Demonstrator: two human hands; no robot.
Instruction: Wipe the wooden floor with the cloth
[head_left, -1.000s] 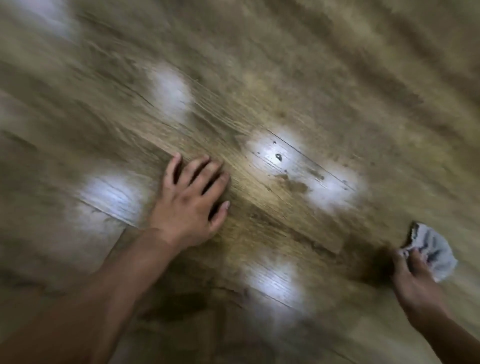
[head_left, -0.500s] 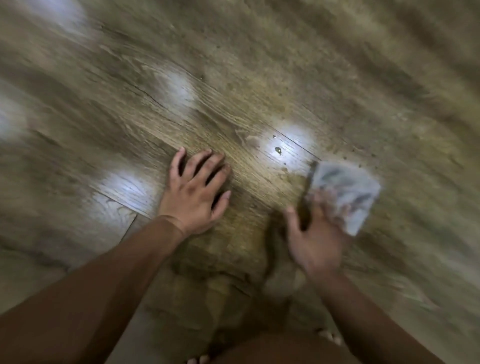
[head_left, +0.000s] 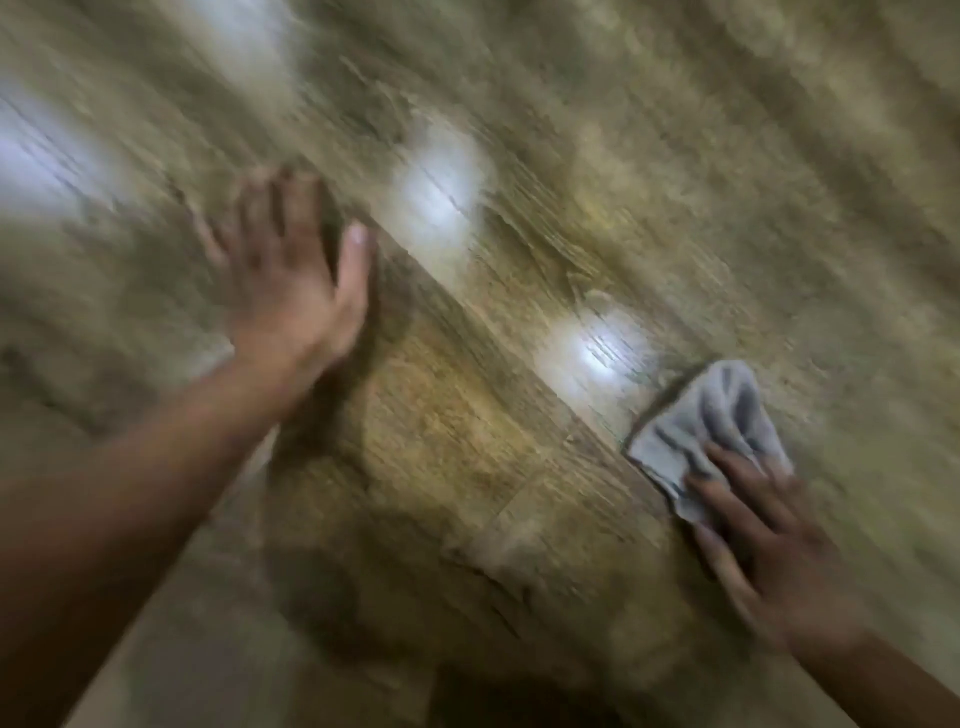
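Planks of the wooden floor (head_left: 519, 441) are filling the whole view, brown and ochre. Their streaky grain is running slantwise, and a glossy finish is throwing back soft white glare patches (head_left: 436, 200). Motion blur is smearing most of the surface. A long straight seam (head_left: 467, 312) between boards is running diagonally from the upper middle down toward the right.

The cloth (head_left: 696, 415) is lying on the floor at the lower right end of that seam, its near left corner just touching the line. It is showing as a small pale grey rag, soft and crumpled, roughly square, with folds bunching across its far half.

The right hand (head_left: 774, 556) is pressing on the cloth's near right corner. Its fingers (head_left: 727, 465) are stretching out straight and slightly apart, flat on the fabric, so most of the rag is showing beyond the fingertips (the thumb is too blurred to place).

The left hand (head_left: 291, 280) is lying palm-down on the boards beside the seam's upper end, well apart from the cloth and holding nothing. Its fingers are pointing away, close together though blurred at the tips, and the thumb (head_left: 356, 260) is standing out to the side. A dark shadow (head_left: 332, 415) is spreading beside its wrist.
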